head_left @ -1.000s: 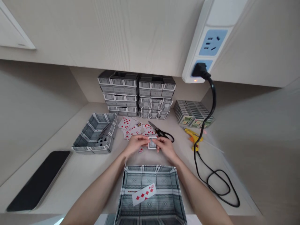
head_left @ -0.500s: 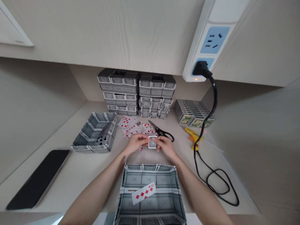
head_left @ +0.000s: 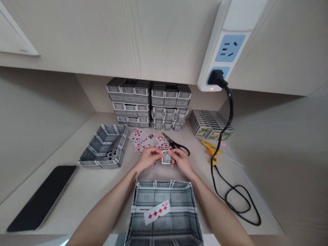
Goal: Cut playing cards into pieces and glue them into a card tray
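Between my two hands is a playing card [head_left: 166,158], its patterned back facing up. My left hand [head_left: 149,159] pinches its left edge, and my right hand [head_left: 180,159] grips the right edge. Just beyond them lies a loose pile of red-suit playing cards [head_left: 143,141]. A small cut card piece [head_left: 154,164] rests on the table by my left fingers. Black-handled scissors [head_left: 176,145] lie past my right hand. Nearest me, between my forearms, stands an open box made of cards [head_left: 164,194], with a strip cut from a diamond card [head_left: 157,212] inside.
At left are another card box [head_left: 87,163] holding cards and a black phone [head_left: 42,198]. Stacked card boxes [head_left: 132,99] stand at the back. Card decks [head_left: 210,124], a yellow glue gun [head_left: 210,149] and a black cable [head_left: 229,112] from a power strip [head_left: 217,48] are at right.
Both hands stay in nearly the same place with the card between them. The whole view has shifted slightly.
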Demonstrator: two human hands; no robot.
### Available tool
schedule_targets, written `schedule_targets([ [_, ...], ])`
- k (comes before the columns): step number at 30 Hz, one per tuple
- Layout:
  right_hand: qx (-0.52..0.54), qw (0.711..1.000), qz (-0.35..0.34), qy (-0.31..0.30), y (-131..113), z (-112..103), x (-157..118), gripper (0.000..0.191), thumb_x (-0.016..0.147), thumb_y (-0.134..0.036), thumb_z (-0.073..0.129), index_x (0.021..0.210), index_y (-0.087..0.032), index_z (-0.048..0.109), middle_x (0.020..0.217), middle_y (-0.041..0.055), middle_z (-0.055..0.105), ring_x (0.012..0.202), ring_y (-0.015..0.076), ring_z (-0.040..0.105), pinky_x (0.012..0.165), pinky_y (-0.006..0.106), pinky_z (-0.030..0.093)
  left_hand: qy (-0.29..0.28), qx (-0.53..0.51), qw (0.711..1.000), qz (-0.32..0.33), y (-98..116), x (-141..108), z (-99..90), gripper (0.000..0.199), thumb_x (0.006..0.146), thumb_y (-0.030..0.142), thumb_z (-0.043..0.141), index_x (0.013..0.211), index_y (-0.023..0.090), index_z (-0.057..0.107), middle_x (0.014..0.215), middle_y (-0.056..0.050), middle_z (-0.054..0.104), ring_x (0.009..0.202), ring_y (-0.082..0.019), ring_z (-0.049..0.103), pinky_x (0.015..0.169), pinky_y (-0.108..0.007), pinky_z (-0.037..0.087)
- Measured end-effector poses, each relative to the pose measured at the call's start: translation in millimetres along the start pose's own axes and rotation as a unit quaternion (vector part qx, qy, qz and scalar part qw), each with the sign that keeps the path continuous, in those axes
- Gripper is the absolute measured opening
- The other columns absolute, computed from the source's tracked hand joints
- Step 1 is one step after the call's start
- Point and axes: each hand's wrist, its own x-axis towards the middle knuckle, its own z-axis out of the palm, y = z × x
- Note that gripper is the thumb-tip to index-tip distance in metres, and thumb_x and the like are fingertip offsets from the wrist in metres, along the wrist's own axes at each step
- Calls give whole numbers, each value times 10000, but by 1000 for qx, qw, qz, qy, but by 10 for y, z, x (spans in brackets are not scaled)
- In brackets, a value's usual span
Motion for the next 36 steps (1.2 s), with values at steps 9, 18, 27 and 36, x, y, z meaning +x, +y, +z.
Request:
schedule_targets([
  [9, -2, 1000, -13, 2, -14, -18, -13, 318, 662, -453, 650, 596, -177, 507, 397, -88, 410, 308, 67, 425, 351, 199, 307, -21, 5, 1000, -2, 2, -17, 10, 279, 509, 360, 748, 609, 126, 634, 527, 10, 615, 502, -98, 550, 563, -225, 472],
  [18, -61, 998, -14, 7, -44, 28, -30, 391, 684, -556, 575, 593, -195, 456, 341, -97, 371, 257, 56, 314, 293, 199, 209, -8, 16, 1000, 0, -18, 9, -10, 279, 519, 369, 740, 616, 129, 634, 532, 6, 619, 509, -107, 559, 556, -225, 465],
  [27, -90, 996, -21, -9, 0, 12, -11, 410, 675, -563, 577, 559, -204, 418, 340, -91, 379, 265, 63, 332, 312, 204, 228, -15, -1, 1000, -10, -8, 6, -11, 281, 506, 360, 750, 612, 130, 629, 537, 10, 620, 512, -107, 565, 576, -238, 477],
  [36, -169, 984, -20, -50, -38, 15, -39, 462, 760, -570, 467, 500, -189, 435, 350, -62, 401, 292, 65, 353, 339, 203, 261, 11, -10, 1000, -7, -36, 25, -37, 282, 496, 341, 758, 622, 129, 623, 546, 12, 619, 504, -100, 556, 567, -229, 470],
])
